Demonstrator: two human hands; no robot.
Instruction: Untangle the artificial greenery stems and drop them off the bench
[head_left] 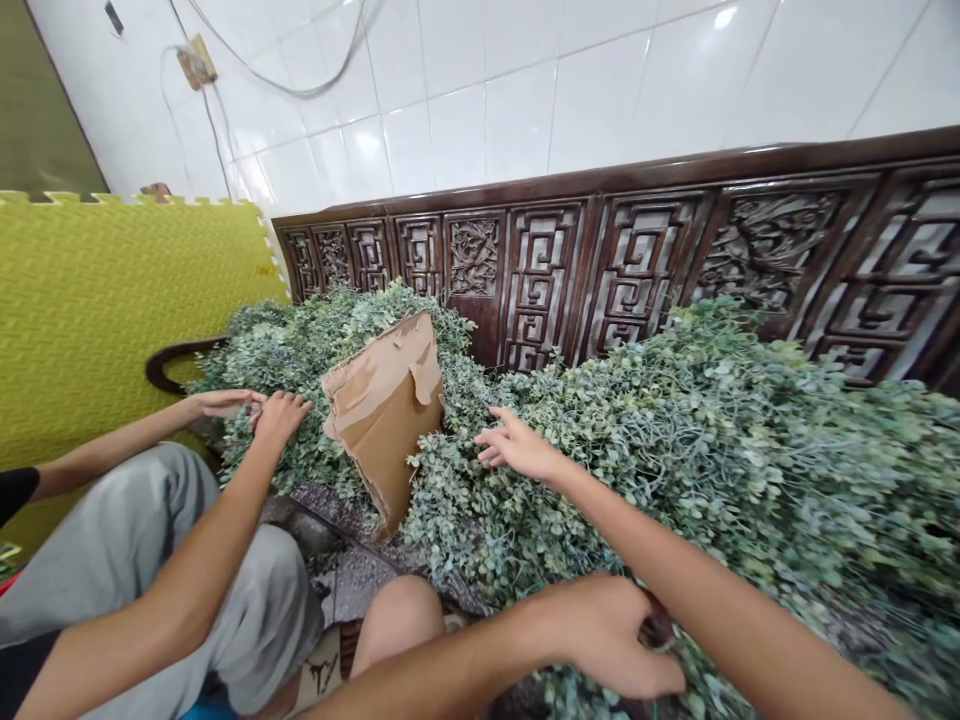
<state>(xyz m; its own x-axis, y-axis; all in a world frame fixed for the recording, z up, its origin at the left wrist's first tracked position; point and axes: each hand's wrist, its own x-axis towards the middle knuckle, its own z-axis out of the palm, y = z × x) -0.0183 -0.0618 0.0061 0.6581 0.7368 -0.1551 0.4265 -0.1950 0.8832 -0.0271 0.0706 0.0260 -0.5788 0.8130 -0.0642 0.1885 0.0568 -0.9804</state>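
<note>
A big heap of artificial leafy greenery, pale green and small-leaved, spreads in front of me. My right hand reaches over its left part with fingers stretched and apart, and nothing shows in its grasp. Lower down, my left hand is curled at the near edge of the heap, below my right forearm. Its fingers are bent round a dark spot, and what they hold is hidden. A torn piece of brown cardboard stands tilted between this heap and another heap of greenery on the left.
At left sits another person in grey trousers, both hands at the left heap. A carved dark wooden backrest runs behind the greenery. Yellow foam matting stands at left. A cable hangs on the white tiled wall.
</note>
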